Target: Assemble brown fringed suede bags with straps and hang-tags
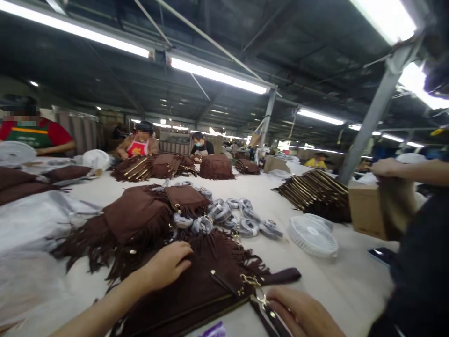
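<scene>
A dark brown fringed handbag [189, 285] lies flat before me, its zipped edge toward me. My left hand [170, 264] rests on its upper left part, fingers loosely bent, thumb apart and nothing gripped. At the bag's right corner my right hand [303, 311] is closed on a dark strap [268, 316] with a gold-coloured clasp. That clasp meets the metal fittings [250, 281] at the bag's corner, but whether it is hooked on I cannot tell. A short brown wrist loop [282, 276] sticks out there. My right fingertips are partly hidden.
Beyond the bag lie more fringed bags [136, 213] and several wrapped coiled straps [220, 210]. A white fan [313, 235], a phone [382, 255] and a cardboard box [366, 210] are to the right. A co-worker's arm [414, 171] reaches in there. Plastic bags [35, 220] lie left.
</scene>
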Tool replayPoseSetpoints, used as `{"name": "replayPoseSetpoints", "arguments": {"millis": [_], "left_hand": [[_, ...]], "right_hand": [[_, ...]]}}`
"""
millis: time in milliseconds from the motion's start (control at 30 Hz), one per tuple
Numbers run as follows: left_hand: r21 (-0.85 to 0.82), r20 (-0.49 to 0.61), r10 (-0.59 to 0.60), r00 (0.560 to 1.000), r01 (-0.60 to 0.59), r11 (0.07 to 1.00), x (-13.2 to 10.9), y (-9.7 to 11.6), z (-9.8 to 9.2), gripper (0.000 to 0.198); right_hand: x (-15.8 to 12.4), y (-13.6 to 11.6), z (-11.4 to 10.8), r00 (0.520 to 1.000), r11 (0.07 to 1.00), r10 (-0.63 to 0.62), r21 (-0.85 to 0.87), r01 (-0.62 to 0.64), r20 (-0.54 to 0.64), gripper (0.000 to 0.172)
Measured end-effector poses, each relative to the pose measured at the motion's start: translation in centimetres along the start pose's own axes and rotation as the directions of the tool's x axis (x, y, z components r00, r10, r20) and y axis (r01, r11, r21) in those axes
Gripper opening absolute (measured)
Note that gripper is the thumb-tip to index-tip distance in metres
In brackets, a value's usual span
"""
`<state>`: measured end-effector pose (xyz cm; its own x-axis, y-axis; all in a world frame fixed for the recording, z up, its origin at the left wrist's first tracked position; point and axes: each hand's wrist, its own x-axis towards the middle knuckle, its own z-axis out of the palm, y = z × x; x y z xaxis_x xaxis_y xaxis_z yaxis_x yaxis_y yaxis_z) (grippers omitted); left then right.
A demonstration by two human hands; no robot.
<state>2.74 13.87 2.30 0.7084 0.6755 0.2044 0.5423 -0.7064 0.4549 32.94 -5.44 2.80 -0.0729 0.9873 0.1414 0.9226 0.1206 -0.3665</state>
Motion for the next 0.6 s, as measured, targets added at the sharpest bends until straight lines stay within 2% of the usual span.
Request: {"name": "replayPoseSetpoints", "arguments": {"millis": [67, 167, 267, 367, 500, 600], "left_hand": [[0.106, 0.129, 0.039, 0.991, -0.053, 0.993, -0.5, 1.3, 2.3, 0.04], [0.204, 0.142, -0.007, 0.99, -0.022, 0.979, -1.0, 1.8, 4.3, 0.049], [0.224, 0.135, -0.018, 0.991, -0.013, 0.975, -1.2, 1.8, 4.6, 0.049], [0.272, 0.103, -0.023, 0.994, -0.006, 0.962, -1.0, 2.9, 4.4, 0.047], [0.224, 0.096, 0.123, 0.988, -0.142, 0.964, -0.3, 6.0, 5.1, 0.056], [0.233, 0.131, 0.135, 0.982, -0.163, 0.959, 0.5, 7.7, 5.7, 0.041]], "right_hand": [[-0.1, 0.3, 0.1, 0.997, 0.997, 0.068, -0.043, -0.067, 0.026, 0.03], [0.4, 0.9, 0.4, 0.994, 0.991, 0.104, -0.082, -0.102, 0.022, 0.027], [1.8, 0.6, 1.0, 0.997, 0.995, 0.073, -0.066, -0.073, 0.001, 0.024], [3.7, -0.3, 1.9, 0.999, 0.999, 0.032, -0.037, -0.032, -0.02, 0.022], [5.2, -1.3, 2.8, 0.999, 0.999, -0.048, -0.02, 0.048, -0.002, 0.033], [5.3, -1.2, 3.1, 0.998, 0.996, -0.059, -0.058, 0.061, 0.039, 0.047]]}}
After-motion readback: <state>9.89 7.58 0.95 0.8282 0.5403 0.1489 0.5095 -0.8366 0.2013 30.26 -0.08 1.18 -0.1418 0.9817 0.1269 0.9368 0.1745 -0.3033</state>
